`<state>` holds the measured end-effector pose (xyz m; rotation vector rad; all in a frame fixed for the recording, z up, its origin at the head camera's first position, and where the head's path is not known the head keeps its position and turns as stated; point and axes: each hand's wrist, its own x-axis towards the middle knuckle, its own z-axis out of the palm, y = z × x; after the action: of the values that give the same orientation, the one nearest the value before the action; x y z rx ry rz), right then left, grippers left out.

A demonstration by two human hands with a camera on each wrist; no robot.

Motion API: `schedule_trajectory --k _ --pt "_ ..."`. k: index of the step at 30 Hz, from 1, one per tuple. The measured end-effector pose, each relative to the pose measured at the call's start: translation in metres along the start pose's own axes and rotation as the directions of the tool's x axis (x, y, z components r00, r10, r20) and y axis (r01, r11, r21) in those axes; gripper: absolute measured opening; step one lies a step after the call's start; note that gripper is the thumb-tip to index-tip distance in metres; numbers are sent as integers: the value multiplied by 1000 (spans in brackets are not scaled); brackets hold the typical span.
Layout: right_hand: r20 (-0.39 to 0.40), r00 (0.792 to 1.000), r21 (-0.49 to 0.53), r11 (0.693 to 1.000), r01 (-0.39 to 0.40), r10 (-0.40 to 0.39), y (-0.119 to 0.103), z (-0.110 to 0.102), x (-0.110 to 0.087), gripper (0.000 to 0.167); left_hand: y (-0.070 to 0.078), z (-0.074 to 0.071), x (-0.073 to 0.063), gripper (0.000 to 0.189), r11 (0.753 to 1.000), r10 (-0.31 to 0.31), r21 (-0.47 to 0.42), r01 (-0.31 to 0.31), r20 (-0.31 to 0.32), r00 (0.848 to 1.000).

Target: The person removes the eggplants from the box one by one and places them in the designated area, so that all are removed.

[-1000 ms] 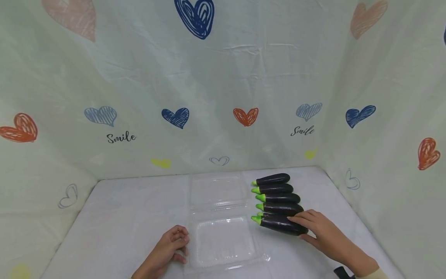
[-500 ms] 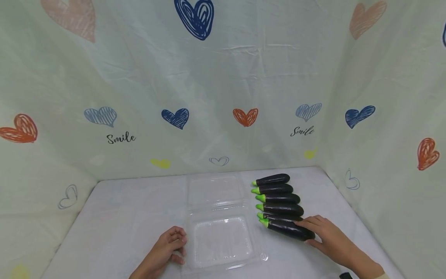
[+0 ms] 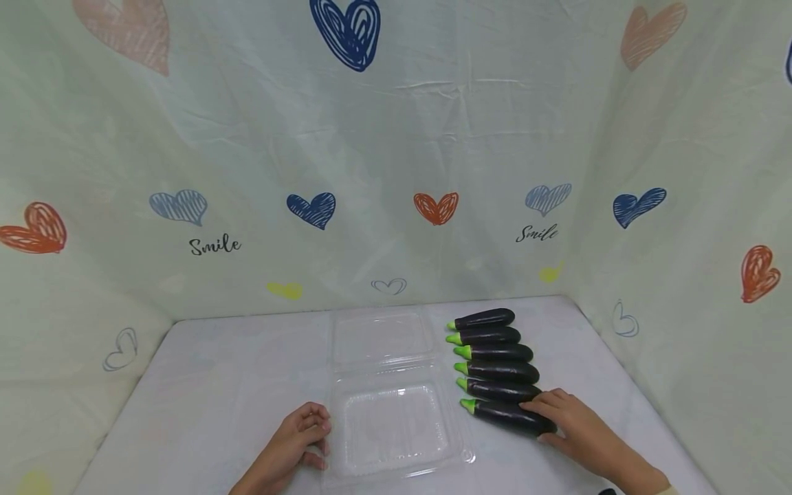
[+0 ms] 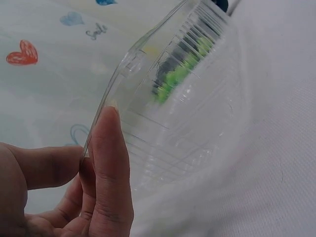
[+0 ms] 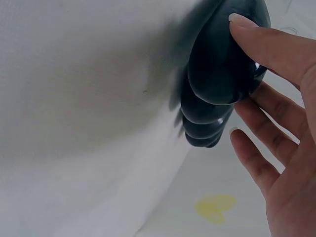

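My left hand [image 3: 286, 440] pinches the left rim of a transparent plastic clamshell box [image 3: 396, 430], the thumb on one side of the thin edge and fingers on the other, as the left wrist view shows. The box lies unfolded, its lid [image 3: 383, 337] towards the back wall. On the right, my right hand [image 3: 575, 430] holds the rounded end of the nearest eggplant [image 3: 501, 414], dark purple with a green stem end pointing left. In the right wrist view the thumb lies along this eggplant [image 5: 217, 64], with fingers on its other side, partly hidden.
Several more eggplants [image 3: 500, 371] lie behind the held one in a row reaching back, stems to the left. A white cloth covers the table [image 3: 204, 392]. A curtain [image 3: 396, 151] printed with hearts surrounds the back and sides.
The nearest eggplant has moved right and towards me with my right hand, separating from the one behind it, which now shows fully. My left hand and the box have shifted slightly left.
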<state>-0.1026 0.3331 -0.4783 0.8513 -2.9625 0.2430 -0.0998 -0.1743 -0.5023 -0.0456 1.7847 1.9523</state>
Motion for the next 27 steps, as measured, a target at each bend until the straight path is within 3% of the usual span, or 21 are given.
schedule_trajectory --k 22,27 --pt "-111 994 -112 994 -2 -10 -1 13 13 58 -1 0 1 18 1000 -24 -7 24 -21 999" --pt "-104 995 -117 993 -10 -2 -2 11 15 59 1 -1 0 18 1000 -22 -10 21 -17 1000"
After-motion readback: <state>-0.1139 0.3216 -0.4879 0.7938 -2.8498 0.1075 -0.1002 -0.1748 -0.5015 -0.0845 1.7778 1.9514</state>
